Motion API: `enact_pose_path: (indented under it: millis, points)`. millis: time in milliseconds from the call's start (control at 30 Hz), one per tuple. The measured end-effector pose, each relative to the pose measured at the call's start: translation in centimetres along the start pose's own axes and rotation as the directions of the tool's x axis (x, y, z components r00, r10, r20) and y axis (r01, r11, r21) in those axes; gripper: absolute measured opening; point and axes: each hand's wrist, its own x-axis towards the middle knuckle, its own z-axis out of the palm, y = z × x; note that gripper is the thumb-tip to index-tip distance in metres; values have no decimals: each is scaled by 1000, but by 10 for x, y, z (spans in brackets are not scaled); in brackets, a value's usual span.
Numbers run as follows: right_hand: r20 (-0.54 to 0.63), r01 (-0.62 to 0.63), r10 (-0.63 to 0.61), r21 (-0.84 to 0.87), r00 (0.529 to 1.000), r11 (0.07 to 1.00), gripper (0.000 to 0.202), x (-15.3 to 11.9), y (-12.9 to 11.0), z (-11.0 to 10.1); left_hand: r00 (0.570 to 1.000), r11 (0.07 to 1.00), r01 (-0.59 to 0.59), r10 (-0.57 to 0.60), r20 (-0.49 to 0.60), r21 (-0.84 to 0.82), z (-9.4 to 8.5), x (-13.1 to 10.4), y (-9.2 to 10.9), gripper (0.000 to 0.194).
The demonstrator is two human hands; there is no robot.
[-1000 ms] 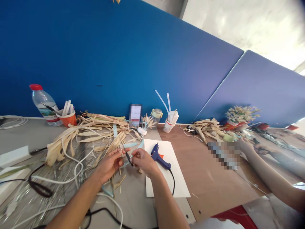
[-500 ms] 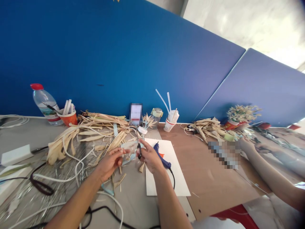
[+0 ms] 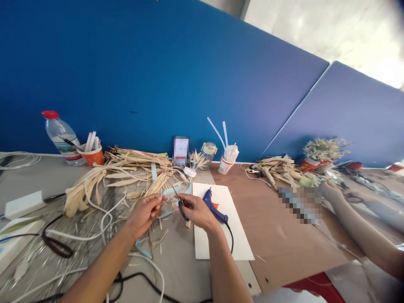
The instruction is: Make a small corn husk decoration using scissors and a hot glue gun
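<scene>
My left hand [image 3: 145, 213] pinches something small and pale between thumb and fingertips; it is too small to name. Wrapped around the dark handles of a pair of scissors [image 3: 175, 190], my right hand [image 3: 198, 209] is just to the right of it. The blades point up and to the left, a short way from the left fingertips. Beneath and around both hands lie dried corn husk strips [image 3: 159, 183] and light blue strips [image 3: 173, 190]. A blue glue gun [image 3: 218, 209] rests on a white sheet [image 3: 232, 240] beside my right hand.
White cables [image 3: 102, 225] and clear wire-like strands cover the left. Behind stand a bottle [image 3: 65, 141], an orange cup [image 3: 93, 156], a phone [image 3: 181, 150], a jar [image 3: 208, 155] and a white cup [image 3: 225, 166]. Another person's hands [image 3: 333, 193] work at the right.
My right hand has turned and lowered slightly, so the scissor blades now slant up to the left. My left hand's fingers have drawn closer together and moved slightly left.
</scene>
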Motion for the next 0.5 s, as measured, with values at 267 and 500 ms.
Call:
enact_pose_path:
  millis: [267,500]
  points:
    - [181,17,-1,-90,984,996,29,-8,-5,-6,994,990,-85,91,-52,114,2,-2,2,19]
    - [204,22,9,-151,979,988,29,-8,-7,-6,997,985,-66,72,-33,157,7,-5,4,19]
